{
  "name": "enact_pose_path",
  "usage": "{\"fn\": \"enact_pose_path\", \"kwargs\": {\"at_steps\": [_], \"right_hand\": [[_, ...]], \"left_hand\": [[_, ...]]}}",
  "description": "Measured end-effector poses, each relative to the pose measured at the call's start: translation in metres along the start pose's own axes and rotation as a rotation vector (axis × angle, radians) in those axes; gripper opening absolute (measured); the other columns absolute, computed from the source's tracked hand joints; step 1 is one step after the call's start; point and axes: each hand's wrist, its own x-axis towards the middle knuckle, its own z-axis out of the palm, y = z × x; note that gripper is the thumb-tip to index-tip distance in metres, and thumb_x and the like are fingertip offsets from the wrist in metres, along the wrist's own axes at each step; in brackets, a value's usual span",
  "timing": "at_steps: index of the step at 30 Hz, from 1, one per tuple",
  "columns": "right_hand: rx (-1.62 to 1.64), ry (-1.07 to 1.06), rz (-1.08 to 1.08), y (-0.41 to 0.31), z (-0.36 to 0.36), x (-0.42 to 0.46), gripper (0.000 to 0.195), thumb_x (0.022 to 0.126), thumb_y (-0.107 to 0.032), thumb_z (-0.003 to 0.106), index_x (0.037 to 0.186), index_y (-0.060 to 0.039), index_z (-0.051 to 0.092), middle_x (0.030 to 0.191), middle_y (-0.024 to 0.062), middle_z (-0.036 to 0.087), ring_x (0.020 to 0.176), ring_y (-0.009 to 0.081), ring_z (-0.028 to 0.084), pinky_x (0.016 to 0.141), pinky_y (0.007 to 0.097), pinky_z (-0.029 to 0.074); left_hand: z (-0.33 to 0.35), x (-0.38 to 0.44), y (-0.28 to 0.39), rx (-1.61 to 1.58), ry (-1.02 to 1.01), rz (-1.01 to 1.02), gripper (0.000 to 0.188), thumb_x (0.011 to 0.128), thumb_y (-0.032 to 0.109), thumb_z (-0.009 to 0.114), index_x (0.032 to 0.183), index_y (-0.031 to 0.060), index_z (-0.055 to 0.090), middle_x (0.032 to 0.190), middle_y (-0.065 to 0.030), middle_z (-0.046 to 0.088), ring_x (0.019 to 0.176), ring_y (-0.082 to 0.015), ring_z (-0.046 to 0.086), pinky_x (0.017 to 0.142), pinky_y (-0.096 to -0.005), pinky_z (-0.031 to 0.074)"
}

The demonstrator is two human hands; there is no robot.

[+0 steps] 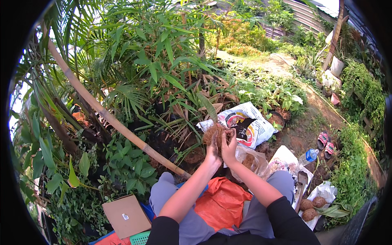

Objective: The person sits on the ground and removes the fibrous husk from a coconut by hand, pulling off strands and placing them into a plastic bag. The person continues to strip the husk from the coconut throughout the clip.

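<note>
A ball of brown coconut fibre (210,133) with one upright snake plant leaf (207,106) is held in front of me. My left hand (215,148), its fingers dark with soil, presses the ball from the near side. My right hand (229,144) closes on its right side, the fingertips curled and partly hidden. Just beyond lies a white printed sack (262,126) torn open, with dark soil (244,126) showing inside. Below my right hand sits a clear plastic bag (260,165) of loose coconut fibre (248,160).
An orange sheet (222,202) spreads between my knees. At right are a soil-strewn white sheet (283,157), a dirty scoop-like tool (301,183), a water bottle (308,156), sandals (323,140) and three fibre balls (309,214). A bamboo pole (122,124) slants across the left, near cardboard (128,216).
</note>
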Motion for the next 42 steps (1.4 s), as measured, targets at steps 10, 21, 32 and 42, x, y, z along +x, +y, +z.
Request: {"fn": "enact_pose_path", "kwargs": {"at_steps": [10,21,32,42], "right_hand": [[0.224,0.195,0.246,0.041,-0.001,-0.004,0.017,0.090,-0.017,0.047,0.096,-0.0015,0.044,0.090,0.0077,0.049,0.086,0.0175,0.047,0.081,0.0298,0.038],[0.500,0.438,0.577,0.061,-0.006,0.008,0.011,0.087,-0.013,0.051,0.093,-0.0044,0.046,0.086,0.0041,0.048,0.080,0.0139,0.046,0.076,0.0271,0.039],[0.264,0.269,0.335,0.021,-0.001,-0.005,0.012,0.090,-0.012,0.048,0.094,-0.0024,0.044,0.087,0.0057,0.047,0.085,0.0129,0.046,0.080,0.0270,0.037],[0.156,0.152,0.110,0.010,-0.004,-0.005,0.013,0.089,-0.011,0.048,0.094,-0.0003,0.043,0.085,0.0080,0.049,0.086,0.0154,0.047,0.081,0.0282,0.037]], "left_hand": [[0.023,-0.011,0.007,0.146,-0.044,-0.044,0.064,0.086,0.058,0.034,0.131,0.0119,0.035,0.129,-0.0077,0.043,0.118,-0.0227,0.042,0.101,-0.0357,0.031],[-0.006,0.008,-0.001,0.823,0.323,0.374,0.071,0.087,0.058,0.028,0.137,0.0085,0.020,0.142,-0.0150,0.017,0.130,-0.0325,0.016,0.105,-0.0414,0.015],[0.010,-0.003,0.001,1.283,0.032,0.907,0.050,0.094,0.035,0.027,0.130,0.0004,0.034,0.131,-0.0187,0.038,0.122,-0.0322,0.035,0.103,-0.0372,0.023],[-0.004,0.015,-0.010,0.790,-0.055,0.715,0.044,0.094,0.033,0.035,0.120,-0.0010,0.045,0.122,-0.0150,0.046,0.115,-0.0256,0.044,0.100,-0.0344,0.029]]}}
